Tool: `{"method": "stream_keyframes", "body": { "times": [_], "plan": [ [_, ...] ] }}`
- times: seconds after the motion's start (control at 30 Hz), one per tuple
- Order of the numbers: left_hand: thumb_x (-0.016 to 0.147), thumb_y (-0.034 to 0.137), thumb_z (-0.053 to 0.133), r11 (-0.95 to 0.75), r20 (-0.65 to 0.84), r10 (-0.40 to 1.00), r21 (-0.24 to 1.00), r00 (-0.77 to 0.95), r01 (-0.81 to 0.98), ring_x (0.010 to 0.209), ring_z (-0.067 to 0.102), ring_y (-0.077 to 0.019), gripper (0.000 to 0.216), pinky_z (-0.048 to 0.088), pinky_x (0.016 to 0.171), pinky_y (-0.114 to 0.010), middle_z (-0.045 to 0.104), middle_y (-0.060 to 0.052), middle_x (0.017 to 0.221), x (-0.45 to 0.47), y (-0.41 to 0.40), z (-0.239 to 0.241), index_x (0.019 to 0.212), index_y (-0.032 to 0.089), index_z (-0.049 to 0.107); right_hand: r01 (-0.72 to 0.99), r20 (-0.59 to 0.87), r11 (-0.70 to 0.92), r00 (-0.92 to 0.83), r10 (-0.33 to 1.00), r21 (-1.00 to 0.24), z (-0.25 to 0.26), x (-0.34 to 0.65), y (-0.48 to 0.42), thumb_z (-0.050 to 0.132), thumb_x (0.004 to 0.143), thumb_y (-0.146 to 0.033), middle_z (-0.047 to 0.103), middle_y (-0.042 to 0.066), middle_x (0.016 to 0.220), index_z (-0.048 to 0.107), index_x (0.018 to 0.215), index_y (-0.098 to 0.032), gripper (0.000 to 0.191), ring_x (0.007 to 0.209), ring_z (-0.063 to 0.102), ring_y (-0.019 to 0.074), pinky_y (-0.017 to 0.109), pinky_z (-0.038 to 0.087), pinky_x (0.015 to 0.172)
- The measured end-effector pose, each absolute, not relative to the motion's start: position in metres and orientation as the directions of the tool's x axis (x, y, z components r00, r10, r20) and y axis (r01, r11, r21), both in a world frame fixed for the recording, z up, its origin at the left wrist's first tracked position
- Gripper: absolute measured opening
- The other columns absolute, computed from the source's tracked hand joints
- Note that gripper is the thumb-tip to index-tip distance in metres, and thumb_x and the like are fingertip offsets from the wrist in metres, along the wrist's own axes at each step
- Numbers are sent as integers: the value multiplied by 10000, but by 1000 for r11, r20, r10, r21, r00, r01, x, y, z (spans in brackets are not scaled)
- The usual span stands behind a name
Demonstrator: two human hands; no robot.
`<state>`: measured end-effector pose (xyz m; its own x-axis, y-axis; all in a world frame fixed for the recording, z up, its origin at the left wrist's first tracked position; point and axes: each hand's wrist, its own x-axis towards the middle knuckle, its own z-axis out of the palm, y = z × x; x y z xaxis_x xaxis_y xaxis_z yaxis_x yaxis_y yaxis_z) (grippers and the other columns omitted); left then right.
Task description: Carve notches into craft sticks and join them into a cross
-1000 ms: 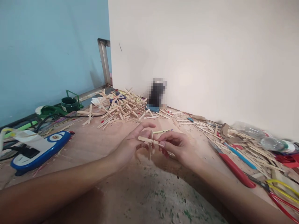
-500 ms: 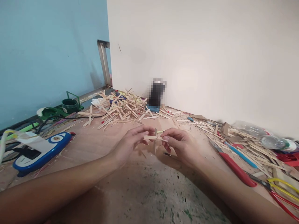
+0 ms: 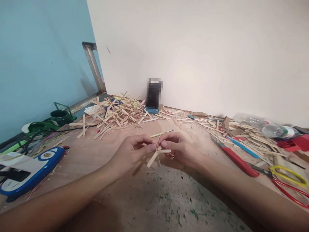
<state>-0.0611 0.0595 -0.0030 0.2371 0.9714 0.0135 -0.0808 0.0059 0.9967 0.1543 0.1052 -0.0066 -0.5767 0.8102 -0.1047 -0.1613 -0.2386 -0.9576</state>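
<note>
Just above the table, a cross of pale wooden craft sticks (image 3: 152, 159) is tilted between my two hands. My left hand (image 3: 135, 149) pinches with thumb and forefinger at the middle of the cross, where a thin pale loop like string or a rubber band shows. On the other side, my right hand (image 3: 180, 146) has its fingers closed on the far part of the sticks. The fingers partly hide the crossing. Behind my hands lies a thin yellow pen-like stick (image 3: 161, 133) with a dark tip.
A heap of crossed craft sticks (image 3: 123, 111) lies at the back left, near a phone (image 3: 154, 95) against the white wall. To the right are loose sticks (image 3: 258, 145), a red-handled knife (image 3: 238, 161), scissors (image 3: 287, 175) and a plastic bottle (image 3: 275, 131). A blue-and-white device (image 3: 36, 172) sits left.
The stick cross has turned and tipped toward me, and my hands have drawn closer together at its middle. The whole view has shifted, so the surroundings appear further left.
</note>
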Motion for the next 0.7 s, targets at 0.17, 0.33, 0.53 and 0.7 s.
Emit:
{"method": "stream_keyframes", "body": {
  "times": [0.17,0.33,0.53,0.7],
  "plan": [
    [800,522,937,2,15,979,996,202,-85,787,686,-192,374,555,735,-283,770,-41,841,-59,60,-6,841,172,811,-181,-90,-277,-664,743,-944,-19,154,104,899,904,-323,668,-36,788,734,977,-149,251,579,525,70,187,426,497],
    [790,559,951,16,1,986,994,165,-104,751,670,-165,421,554,728,-264,751,-29,790,-60,61,-10,836,166,809,-180,-68,-274,-711,700,-945,-25,156,108,800,1023,-268,652,-43,790,699,959,-138,177,601,572,73,178,477,514],
    [780,573,969,7,10,991,991,133,-132,740,673,-152,430,559,714,-250,754,-19,790,-61,62,-9,840,177,812,-210,-55,-291,-718,694,-933,-22,153,105,880,942,-290,681,-41,764,720,933,-137,222,558,557,63,171,455,483],
    [789,510,981,-25,46,989,988,137,-154,698,682,-134,379,575,723,-233,731,-1,714,-63,62,-6,804,178,800,-251,-61,-287,-646,761,-924,-19,149,101,992,790,-395,708,-20,704,771,885,-165,333,550,573,81,186,417,454]
  ]
}}
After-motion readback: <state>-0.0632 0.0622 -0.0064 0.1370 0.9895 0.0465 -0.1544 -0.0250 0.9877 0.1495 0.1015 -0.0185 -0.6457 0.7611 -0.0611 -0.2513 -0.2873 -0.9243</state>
